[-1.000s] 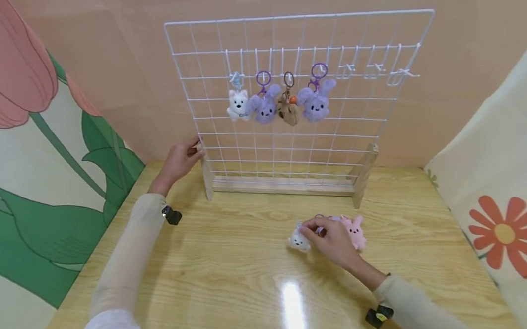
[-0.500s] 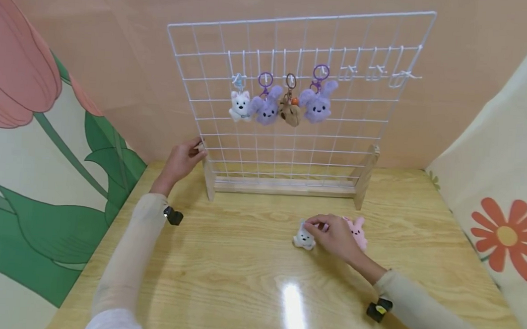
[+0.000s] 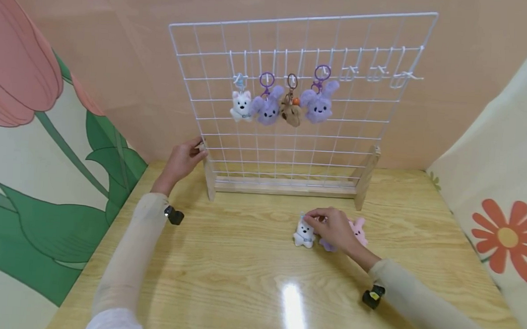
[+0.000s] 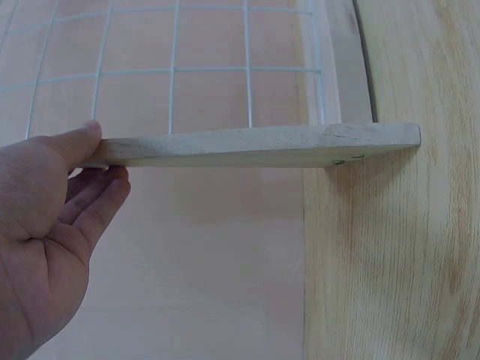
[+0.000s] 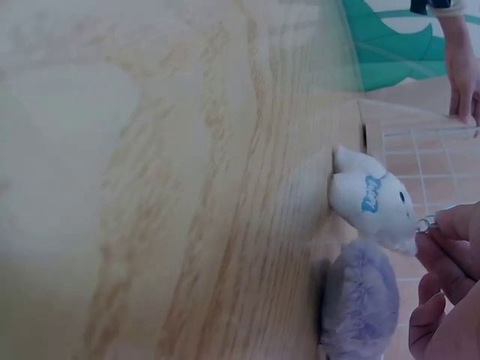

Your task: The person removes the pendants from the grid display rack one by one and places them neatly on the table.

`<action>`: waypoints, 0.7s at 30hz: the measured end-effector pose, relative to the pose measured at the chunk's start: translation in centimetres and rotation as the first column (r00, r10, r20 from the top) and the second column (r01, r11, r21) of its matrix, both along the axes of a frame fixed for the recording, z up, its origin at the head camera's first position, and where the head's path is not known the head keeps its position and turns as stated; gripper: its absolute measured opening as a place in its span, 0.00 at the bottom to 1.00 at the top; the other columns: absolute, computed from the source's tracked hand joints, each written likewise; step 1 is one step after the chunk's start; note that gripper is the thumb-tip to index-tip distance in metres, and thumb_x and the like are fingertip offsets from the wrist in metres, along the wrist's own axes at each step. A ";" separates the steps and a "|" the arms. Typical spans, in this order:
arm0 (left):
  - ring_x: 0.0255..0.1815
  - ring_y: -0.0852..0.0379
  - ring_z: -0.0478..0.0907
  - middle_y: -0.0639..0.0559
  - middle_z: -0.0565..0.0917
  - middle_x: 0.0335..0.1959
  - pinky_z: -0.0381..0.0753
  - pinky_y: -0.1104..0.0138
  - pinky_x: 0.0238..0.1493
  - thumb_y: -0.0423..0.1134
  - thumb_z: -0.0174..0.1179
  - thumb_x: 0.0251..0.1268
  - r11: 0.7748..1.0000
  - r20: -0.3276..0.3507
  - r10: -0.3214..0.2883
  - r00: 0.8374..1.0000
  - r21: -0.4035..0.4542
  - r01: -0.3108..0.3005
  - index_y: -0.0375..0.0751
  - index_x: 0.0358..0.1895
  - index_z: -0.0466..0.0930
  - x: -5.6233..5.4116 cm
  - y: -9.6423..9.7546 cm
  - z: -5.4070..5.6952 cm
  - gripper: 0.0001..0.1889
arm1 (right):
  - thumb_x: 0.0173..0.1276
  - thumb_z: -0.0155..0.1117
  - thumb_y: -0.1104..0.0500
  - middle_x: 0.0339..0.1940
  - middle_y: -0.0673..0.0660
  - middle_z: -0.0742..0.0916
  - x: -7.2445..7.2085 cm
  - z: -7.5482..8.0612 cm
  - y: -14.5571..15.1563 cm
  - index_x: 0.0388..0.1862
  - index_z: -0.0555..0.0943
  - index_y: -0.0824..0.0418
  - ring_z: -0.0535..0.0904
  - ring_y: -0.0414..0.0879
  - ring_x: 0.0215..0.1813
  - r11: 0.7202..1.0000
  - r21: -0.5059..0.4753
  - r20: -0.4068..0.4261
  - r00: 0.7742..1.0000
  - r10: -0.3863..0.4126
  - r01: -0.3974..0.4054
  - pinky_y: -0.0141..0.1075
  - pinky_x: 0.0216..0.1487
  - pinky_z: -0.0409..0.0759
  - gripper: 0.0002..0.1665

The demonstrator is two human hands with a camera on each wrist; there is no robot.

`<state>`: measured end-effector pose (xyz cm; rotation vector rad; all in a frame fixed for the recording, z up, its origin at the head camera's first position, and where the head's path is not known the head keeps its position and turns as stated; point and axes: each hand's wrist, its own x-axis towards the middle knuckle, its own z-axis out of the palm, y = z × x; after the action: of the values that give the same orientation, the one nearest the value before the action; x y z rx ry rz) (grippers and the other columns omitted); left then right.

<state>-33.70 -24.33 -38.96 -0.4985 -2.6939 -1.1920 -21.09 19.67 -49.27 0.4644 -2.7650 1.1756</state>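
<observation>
Wood-grain table (image 3: 221, 286) bears white wire grid rack (image 3: 284, 188). Left hand (image 3: 181, 161) pinches rack's left wooden upright (image 4: 247, 146), thumb against fingers. Right hand (image 3: 333, 228), in front of rack, pinches metal link (image 5: 426, 223) of white plush dog keychain (image 3: 304, 235). Dog sits before rack, head up, low to table; base contact uncertain. Purple plush (image 5: 364, 300) just beside dog. Judgement: dog light, soft, squashable, hardly fragile; body likely swings. Link small, stiff, perhaps slippery; best hold there, fingertips only.

Room before rack (image 3: 284, 188); purple plush (image 5: 362, 300) perhaps obstructs.
</observation>
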 end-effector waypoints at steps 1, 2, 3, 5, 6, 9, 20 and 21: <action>0.64 0.35 0.79 0.28 0.76 0.66 0.83 0.49 0.62 0.37 0.59 0.78 1.000 -0.001 0.000 1.000 -0.002 0.000 0.30 0.75 0.65 0.0 0.0 0.0 0.29 | 0.73 0.69 0.49 0.31 0.47 0.90 -0.2 -0.1 0.0 0.40 0.92 0.53 0.75 0.39 0.22 1.000 0.007 0.000 1.000 -0.003 0.003 0.30 0.16 0.72 0.10; 0.64 0.35 0.79 0.28 0.76 0.66 0.83 0.49 0.62 0.38 0.59 0.77 1.000 -0.001 0.001 1.000 -0.001 -0.001 0.30 0.75 0.65 0.0 0.0 -0.1 0.29 | 0.73 0.69 0.50 0.31 0.47 0.90 -0.3 -0.2 0.0 0.40 0.92 0.53 0.76 0.39 0.24 1.000 0.011 0.000 1.000 -0.005 0.005 0.30 0.17 0.73 0.10; 0.64 0.35 0.79 0.28 0.76 0.66 0.83 0.49 0.62 0.38 0.59 0.78 1.000 -0.001 0.000 1.000 -0.003 0.000 0.30 0.75 0.64 -0.1 0.0 -0.1 0.29 | 0.73 0.69 0.50 0.31 0.48 0.90 -0.4 -0.3 0.0 0.41 0.92 0.53 0.77 0.39 0.25 1.000 0.015 -0.003 1.000 -0.006 0.006 0.30 0.19 0.75 0.10; 0.64 0.34 0.78 0.28 0.76 0.66 0.83 0.49 0.62 0.38 0.59 0.78 1.000 -0.001 -0.004 1.000 -0.001 0.004 0.29 0.75 0.64 -0.1 0.0 -0.1 0.29 | 0.73 0.69 0.51 0.32 0.48 0.91 -0.6 -0.5 0.0 0.41 0.92 0.54 0.78 0.39 0.28 1.000 0.023 -0.010 1.000 -0.010 0.010 0.30 0.22 0.76 0.10; 0.64 0.34 0.79 0.28 0.76 0.66 0.83 0.49 0.62 0.38 0.59 0.77 1.000 -0.001 -0.004 1.000 0.001 0.004 0.29 0.75 0.64 -0.1 0.0 -0.1 0.30 | 0.73 0.69 0.51 0.32 0.48 0.91 -0.7 -0.6 0.0 0.41 0.92 0.55 0.79 0.39 0.29 1.000 0.027 -0.013 1.000 -0.010 0.010 0.30 0.24 0.77 0.10; 0.64 0.34 0.79 0.28 0.76 0.66 0.83 0.49 0.62 0.37 0.59 0.77 1.000 -0.004 -0.007 1.000 -0.003 0.007 0.28 0.75 0.64 0.0 0.0 0.0 0.29 | 0.72 0.70 0.52 0.32 0.49 0.91 -1.1 -0.7 -0.1 0.41 0.92 0.55 0.78 0.39 0.27 0.999 0.033 -0.011 1.000 -0.013 0.013 0.29 0.23 0.76 0.10; 0.63 0.34 0.79 0.28 0.77 0.65 0.83 0.50 0.62 0.37 0.60 0.77 1.000 -0.007 -0.009 1.000 0.006 0.009 0.27 0.74 0.65 -0.2 0.1 0.0 0.29 | 0.71 0.71 0.54 0.30 0.50 0.90 -2.0 -1.2 -0.4 0.41 0.92 0.57 0.72 0.40 0.21 0.998 0.065 0.013 1.000 -0.013 0.012 0.30 0.18 0.68 0.09; 0.63 0.34 0.79 0.28 0.77 0.65 0.83 0.50 0.62 0.37 0.60 0.77 1.000 -0.004 -0.007 1.000 0.007 0.007 0.28 0.74 0.65 -0.1 0.1 0.0 0.29 | 0.71 0.71 0.54 0.31 0.50 0.90 -2.1 -1.3 -0.4 0.41 0.92 0.57 0.72 0.39 0.21 0.998 0.067 0.014 1.000 -0.016 0.015 0.30 0.18 0.69 0.09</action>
<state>-33.83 -24.28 -38.93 -0.5093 -2.6858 -1.1996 -23.14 19.30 -50.56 0.4417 -2.8219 1.0905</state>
